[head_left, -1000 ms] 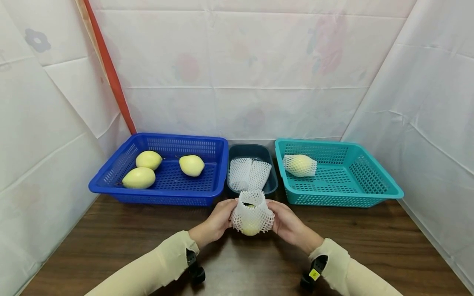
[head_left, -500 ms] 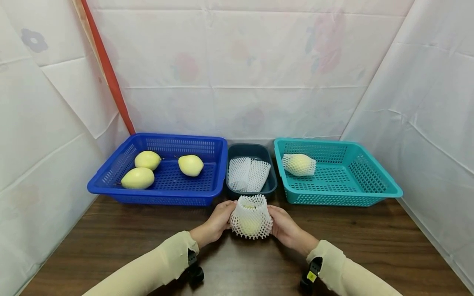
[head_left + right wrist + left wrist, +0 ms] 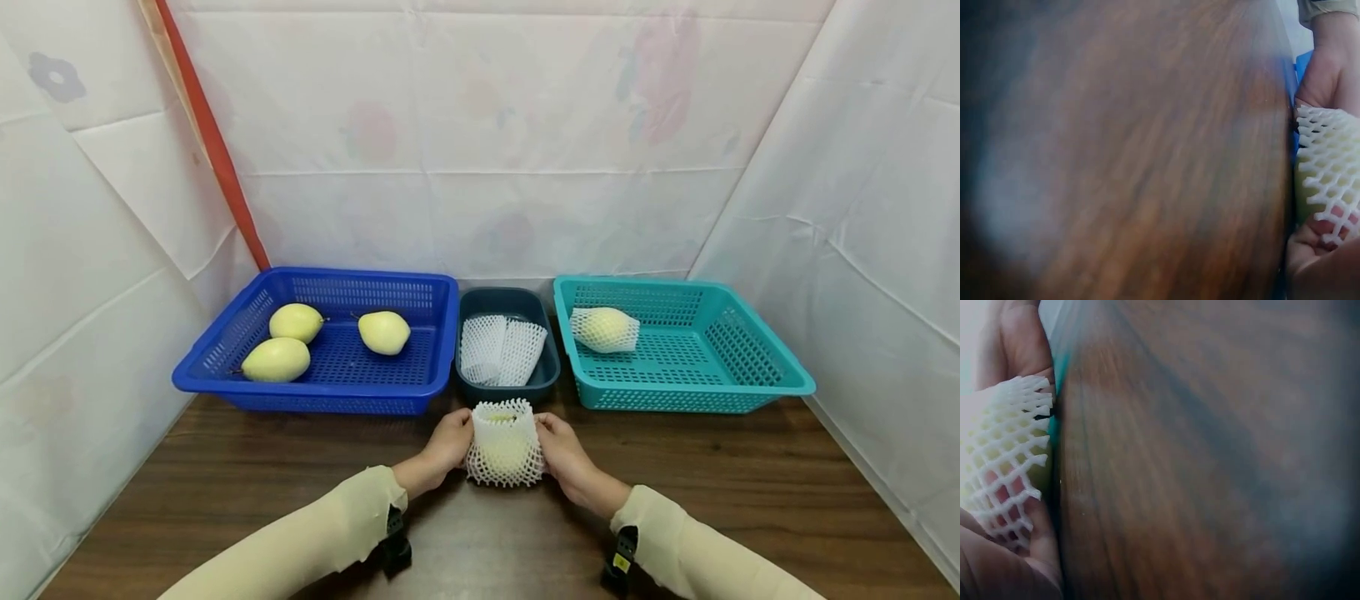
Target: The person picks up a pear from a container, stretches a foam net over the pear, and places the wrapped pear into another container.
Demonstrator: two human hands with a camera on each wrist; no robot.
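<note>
White cloth walls (image 3: 480, 100) with faint printed patterns rise behind and beside your dark brown wood-grain table (image 3: 712, 475). On it, toward your left, stands a royal-blue perforated plastic basket (image 3: 322, 390) with three pale yellow pears (image 3: 276, 360); toward your right, a turquoise perforated plastic basket (image 3: 697, 389) bears one net-wrapped pear (image 3: 606, 331). Between them sits a small dark teal plastic tray (image 3: 506, 293) holding two white foam nets (image 3: 483, 346), its near rim just beyond your hands. Your left hand (image 3: 450, 442) and right hand (image 3: 562, 454), fingers curled, grip opposite sides of a white foam net sleeve (image 3: 504, 446) in front of that tray. Inside the sleeve is a pale yellow-green pear (image 3: 1302, 190), partly hidden by the mesh; both wrist views show a bare strip of it past the mesh edge. One second ago its lower end poked out below the sleeve; now, in the head view, the mesh hem reaches below it.
</note>
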